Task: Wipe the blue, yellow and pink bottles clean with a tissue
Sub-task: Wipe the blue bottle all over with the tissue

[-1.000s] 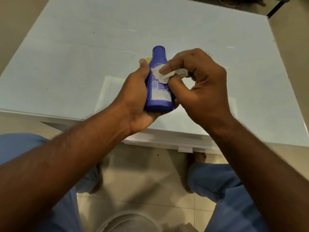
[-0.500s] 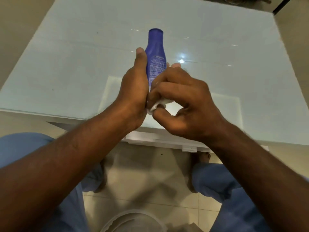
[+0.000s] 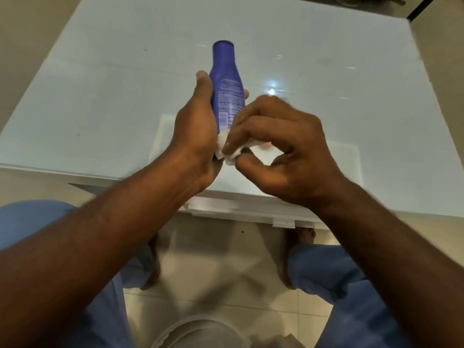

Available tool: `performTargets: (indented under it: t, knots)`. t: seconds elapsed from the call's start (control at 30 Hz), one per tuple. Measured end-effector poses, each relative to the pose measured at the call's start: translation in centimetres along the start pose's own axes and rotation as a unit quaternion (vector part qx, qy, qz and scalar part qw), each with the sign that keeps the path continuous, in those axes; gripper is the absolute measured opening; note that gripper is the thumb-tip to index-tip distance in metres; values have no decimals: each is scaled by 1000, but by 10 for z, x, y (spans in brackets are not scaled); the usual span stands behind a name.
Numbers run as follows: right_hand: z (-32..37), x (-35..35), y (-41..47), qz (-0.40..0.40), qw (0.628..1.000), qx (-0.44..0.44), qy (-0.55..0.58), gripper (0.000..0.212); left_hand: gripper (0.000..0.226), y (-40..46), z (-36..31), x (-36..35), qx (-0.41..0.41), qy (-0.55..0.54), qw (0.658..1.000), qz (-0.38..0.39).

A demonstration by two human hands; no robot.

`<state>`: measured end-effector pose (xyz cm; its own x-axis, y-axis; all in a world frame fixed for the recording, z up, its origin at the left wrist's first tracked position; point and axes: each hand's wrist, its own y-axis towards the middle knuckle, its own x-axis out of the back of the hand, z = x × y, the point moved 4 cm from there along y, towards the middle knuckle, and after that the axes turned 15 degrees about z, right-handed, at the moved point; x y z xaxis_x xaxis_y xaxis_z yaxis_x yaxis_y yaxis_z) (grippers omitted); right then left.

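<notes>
Wiping is under way: left hand (image 3: 198,129) grips blue bottle (image 3: 226,89), right hand (image 3: 278,144) pinches tissue (image 3: 229,153) at its six-o'clock base. Yellow and pink bottles are out of sight, seemingly left to do.

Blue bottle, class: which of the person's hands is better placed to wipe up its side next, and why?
Right. The right hand already pinches the tissue against the blue bottle near its base, while the left hand grips the bottle and steadies it.
</notes>
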<state>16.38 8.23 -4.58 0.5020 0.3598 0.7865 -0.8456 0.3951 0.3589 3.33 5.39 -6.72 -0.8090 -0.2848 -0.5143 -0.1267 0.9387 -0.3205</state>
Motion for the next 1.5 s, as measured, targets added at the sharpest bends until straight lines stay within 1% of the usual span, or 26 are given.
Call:
performTargets:
  t: [0.03, 0.1, 0.17, 0.2, 0.27, 0.33, 0.4, 0.43, 0.5, 0.6, 0.67, 0.7, 0.77, 0.83, 0.87, 0.93, 1.03, 1.1, 1.17, 1.23, 1.33, 1.4, 1.5]
  knots:
    - [-4, 4, 1, -16, 1000, -14, -6, 11, 49, -1, 1, -1, 6, 26, 1000, 10]
    - [-17, 15, 1, -72, 995, -65, -13, 10, 45, -5, 7, -6, 20, 86, 995, 43]
    - [-29, 25, 0, -122, 986, -112, -10, 9, 46, -8, 13, -12, 34, 108, 990, 82]
    - [-32, 27, -1, -132, 984, -123, -7, 9, 46, -9, 14, -13, 36, 107, 990, 86]
    - [-28, 23, -2, -117, 987, -111, 2, 9, 42, -7, 12, -10, 26, 94, 994, 57]
    - [-15, 11, -2, -72, 995, -70, -2, 13, 42, -3, 8, -6, 21, 66, 997, 22]
    - [-4, 0, -1, -30, 999, -36, -16, 13, 46, -1, 7, -4, 22, 67, 997, 12]
    - [-4, -1, -1, -27, 999, -36, -22, 12, 46, -1, 7, -4, 22, 79, 997, 15]
    - [-12, 8, 1, -69, 995, -64, -18, 10, 46, -2, 10, -6, 24, 107, 993, 36]
    - [-32, 30, -2, -149, 980, -133, -15, 8, 49, -8, 15, -14, 38, 128, 986, 98]
    - [-38, 34, -5, -165, 973, -160, -21, 16, 50, -10, 13, -16, 23, 125, 986, 112]
    - [-37, 32, -6, -161, 974, -160, -14, 19, 48, -9, 10, -16, 8, 119, 988, 100]
    - [-27, 22, -5, -126, 983, -131, -5, 16, 43, -7, 4, -11, -10, 89, 995, 53]
    - [-13, 11, -4, -82, 993, -86, -22, 10, 39, -5, 2, -6, -6, 68, 998, 12]
    - [-9, 8, -3, -67, 995, -71, -28, 10, 39, -5, 2, -3, 0, 69, 998, 5]
    - [-10, 8, -1, -60, 996, -66, -29, 12, 40, -5, 4, -3, 10, 82, 997, 10]
    - [-23, 21, -1, -121, 986, -117, -11, 12, 43, -9, 9, -8, 31, 124, 990, 66]
    - [-31, 27, -1, -152, 978, -146, -6, 13, 46, -10, 12, -13, 44, 132, 986, 95]
    - [-29, 25, -2, -139, 981, -135, -2, 11, 42, -9, 11, -12, 35, 123, 989, 75]
    - [-17, 16, -2, -97, 991, -92, -8, 8, 41, -5, 9, -7, 29, 90, 995, 36]
    - [2, 0, -2, -39, 998, -30, -37, 13, 51, -3, 8, -4, 44, 60, 997, 30]
    - [0, 1, -1, -49, 997, -35, -52, 12, 51, -4, 10, -4, 50, 59, 996, 36]
    - [-17, 18, -1, -121, 986, -99, -62, 8, 42, -7, 13, -9, 60, 71, 994, 59]
